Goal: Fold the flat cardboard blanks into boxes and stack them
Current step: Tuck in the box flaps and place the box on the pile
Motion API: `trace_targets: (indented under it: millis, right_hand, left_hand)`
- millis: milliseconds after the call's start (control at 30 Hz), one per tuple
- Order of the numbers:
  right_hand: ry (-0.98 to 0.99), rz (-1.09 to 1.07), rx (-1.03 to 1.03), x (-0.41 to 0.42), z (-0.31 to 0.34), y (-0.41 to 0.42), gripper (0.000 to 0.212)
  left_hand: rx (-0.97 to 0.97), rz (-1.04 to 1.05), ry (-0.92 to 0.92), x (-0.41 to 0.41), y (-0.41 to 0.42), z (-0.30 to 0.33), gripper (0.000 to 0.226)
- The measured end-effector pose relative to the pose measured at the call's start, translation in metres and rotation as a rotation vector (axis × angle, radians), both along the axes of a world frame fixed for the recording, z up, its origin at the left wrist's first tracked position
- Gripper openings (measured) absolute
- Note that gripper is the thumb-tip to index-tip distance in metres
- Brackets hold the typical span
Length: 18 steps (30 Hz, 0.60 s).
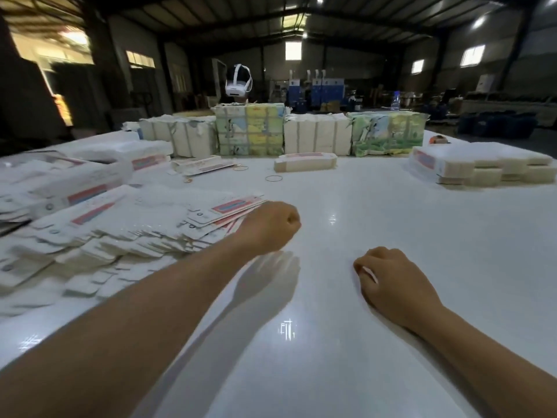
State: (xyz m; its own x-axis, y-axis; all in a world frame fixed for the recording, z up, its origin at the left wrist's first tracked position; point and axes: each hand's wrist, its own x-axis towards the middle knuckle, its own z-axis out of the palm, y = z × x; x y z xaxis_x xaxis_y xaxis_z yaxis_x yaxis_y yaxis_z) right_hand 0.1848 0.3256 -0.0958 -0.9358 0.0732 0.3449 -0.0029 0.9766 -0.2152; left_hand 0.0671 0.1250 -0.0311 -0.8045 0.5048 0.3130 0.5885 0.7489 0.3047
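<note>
A fanned pile of flat white cardboard blanks (129, 230) with red-and-blue labels lies on the left of the white table (391, 224). My left hand (271, 226) is curled into a fist above the table, right at the pile's near right corner, with nothing visibly in it. My right hand (391, 276) rests on the table nearer to me, fingers curled under, holding nothing that I can see. A stack of folded boxes (479, 164) stands at the far right. One folded box (305, 162) sits alone at the far middle.
Wrapped bundles of blanks (250, 131) line the table's far edge, with a white headset (238, 81) on top. More blanks in plastic (69, 179) lie far left. Rubber bands (273, 178) are scattered mid-table. A dim warehouse lies beyond.
</note>
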Motion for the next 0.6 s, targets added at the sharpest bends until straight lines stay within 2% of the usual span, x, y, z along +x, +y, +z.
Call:
trace_targets:
  millis: [67, 133, 200, 233, 300, 367, 467, 533, 600]
  right_hand:
    - [0.019, 0.0, -0.006, -0.001, -0.002, 0.002, 0.028]
    - [0.03, -0.009, -0.009, 0.0, -0.002, 0.003, 0.027]
    - [0.037, 0.0, -0.019, -0.003, -0.004, 0.003, 0.025]
    - [0.041, 0.004, -0.025, -0.003, -0.003, 0.002, 0.024]
    - [0.043, 0.006, -0.027, -0.002, -0.001, 0.002, 0.023]
    - [0.037, 0.003, -0.022, -0.001, -0.002, 0.002, 0.022]
    - [0.02, -0.008, -0.025, 0.001, -0.001, 0.001, 0.023]
    - [0.014, -0.013, -0.026, 0.003, 0.002, 0.001, 0.023]
    - [0.003, -0.017, -0.014, 0.0, 0.002, -0.001, 0.023]
  left_hand:
    - [-0.164, 0.256, 0.057, -0.044, -0.027, 0.009, 0.026]
    - [-0.336, 0.44, -0.009, -0.073, -0.051, 0.004, 0.032]
    - [-0.407, 0.526, -0.105, -0.093, -0.068, -0.009, 0.047]
    - [-0.402, 0.529, -0.129, -0.097, -0.071, -0.013, 0.05]
    - [-0.413, 0.502, -0.099, -0.094, -0.066, -0.018, 0.041]
    - [-0.587, 0.408, 0.025, -0.091, -0.053, -0.019, 0.027]
    - [-0.78, 0.28, 0.137, -0.083, -0.037, -0.018, 0.025]
    - [-0.765, 0.274, 0.184, -0.081, -0.036, -0.015, 0.022]
    - [-0.642, 0.316, 0.186, -0.079, -0.042, -0.01, 0.019]
